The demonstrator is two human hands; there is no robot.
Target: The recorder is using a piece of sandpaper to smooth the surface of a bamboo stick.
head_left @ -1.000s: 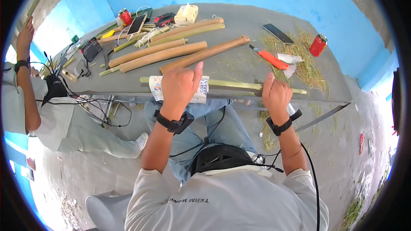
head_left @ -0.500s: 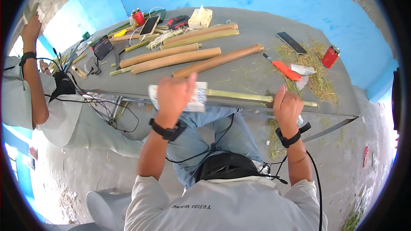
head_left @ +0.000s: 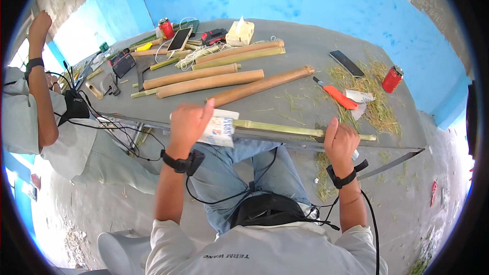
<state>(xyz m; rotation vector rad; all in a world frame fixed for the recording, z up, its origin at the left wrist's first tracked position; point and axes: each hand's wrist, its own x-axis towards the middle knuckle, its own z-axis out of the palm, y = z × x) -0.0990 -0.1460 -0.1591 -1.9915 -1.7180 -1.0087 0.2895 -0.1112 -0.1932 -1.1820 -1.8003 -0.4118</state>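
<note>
The thin green bamboo stalk (head_left: 285, 128) lies along the table edge, right hand (head_left: 340, 140) fingers clenched around it, left hand (head_left: 187, 122) gripping white sandpaper (head_left: 219, 128).

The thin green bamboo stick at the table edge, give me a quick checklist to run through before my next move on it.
1. Right hand grips the thin green bamboo stick: ok.
2. Left hand holds the white paper packet against the stick: ok.
3. Stick lies flat along the grey table near its edge: ok.
4. Orange-handled knife lies apart from both hands: ok.
5. Thick tan bamboo pole just behind the left hand, close to it: cannot tell if touching.
6. Neighbouring person's arm away from the stick: ok.
</note>
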